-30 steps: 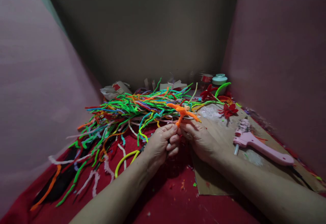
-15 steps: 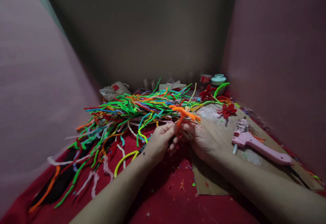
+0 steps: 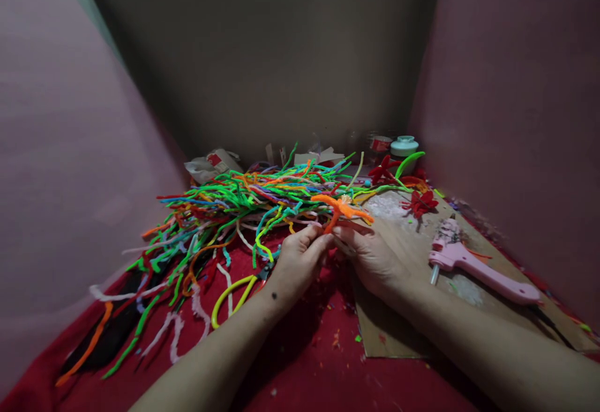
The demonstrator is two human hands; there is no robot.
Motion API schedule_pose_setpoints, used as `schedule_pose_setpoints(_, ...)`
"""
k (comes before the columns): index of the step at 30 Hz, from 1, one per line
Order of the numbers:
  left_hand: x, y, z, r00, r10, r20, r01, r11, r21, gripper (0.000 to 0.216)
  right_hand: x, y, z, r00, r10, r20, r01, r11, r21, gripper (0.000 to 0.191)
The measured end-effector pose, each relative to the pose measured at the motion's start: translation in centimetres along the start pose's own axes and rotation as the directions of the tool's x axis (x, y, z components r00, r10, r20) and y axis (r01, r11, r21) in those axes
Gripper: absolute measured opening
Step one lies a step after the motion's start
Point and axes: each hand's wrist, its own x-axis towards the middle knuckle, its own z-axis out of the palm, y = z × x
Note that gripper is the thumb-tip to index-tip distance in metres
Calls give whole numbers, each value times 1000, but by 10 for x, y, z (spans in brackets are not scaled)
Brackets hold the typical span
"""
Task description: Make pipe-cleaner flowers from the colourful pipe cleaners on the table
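An orange pipe-cleaner flower (image 3: 341, 207) with spread petals stands up between my two hands over the red cloth (image 3: 300, 362). My left hand (image 3: 300, 259) pinches its stem from the left, fingers closed. My right hand (image 3: 370, 254) grips the same stem from the right, fingers curled around it. Both hands meet just in front of a big heap of coloured pipe cleaners (image 3: 225, 212).
A pink glue gun (image 3: 473, 265) lies on a cardboard sheet (image 3: 422, 256) to the right. Red pipe-cleaner flowers (image 3: 419, 202) and a small white-lidded jar (image 3: 404, 146) sit at the back right. Crumpled packaging (image 3: 210, 165) lies behind the heap. Walls close in on three sides.
My hands have shifted slightly and turned the orange flower a little; its petals now point further right. My left fingers have moved from a fist to a pinch on the stem.
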Motion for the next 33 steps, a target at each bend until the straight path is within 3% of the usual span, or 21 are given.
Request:
schedule_pose_setpoints(3, 1, 4, -1, 987, -106, 119, 129, 971, -201, 29, 1, 2, -2, 999, 51, -9, -51, 998, 31, 15)
schedule_pose_setpoints(8, 1, 5, -3, 950, -153, 270, 262, 863, -431, 25, 3, 7, -9, 993, 48, 104, -48, 999, -10, 11)
schedule_pose_setpoints(13, 3, 1, -6, 925, -157, 345, 325, 796, -510, 20, 3, 6, -10, 989, 77, 125, -72, 996, -44, 11)
schedule_pose_setpoints(19, 4, -1, -5, 916, -154, 370, 341, 785, -517, 20, 1, 1, -4, 992, 54, 117, -54, 999, 0, 19)
schedule_pose_setpoints(22, 2, 2, -1, 939, -154, 306, 281, 858, -430, 24, 1, 1, -4, 992, 80, 93, -79, 997, -17, 16)
schedule_pose_setpoints(24, 0, 2, 1, 970, -140, 198, 188, 949, -255, 28, 0, 1, -4, 993, 93, 79, -91, 996, -23, 14)
schedule_pose_setpoints(27, -2, 0, 3, 999, 41, 2, -41, 994, 100, 27, -1, -2, -2, 996, 68, 61, -66, 997, -26, 12)
schedule_pose_setpoints(29, -3, -4, 3, 977, 197, -80, -170, 950, 263, 27, -1, -4, 0, 997, 48, 59, -48, 999, -14, 13)
schedule_pose_setpoints(31, -3, -5, 3, 970, 223, -96, -188, 940, 285, 30, -1, -3, 1, 998, 36, 56, -36, 999, 8, 14)
schedule_pose_setpoints(33, -3, -3, 2, 993, 108, -50, -98, 979, 177, 32, 0, -1, 0, 997, 44, 69, -45, 999, 23, 13)
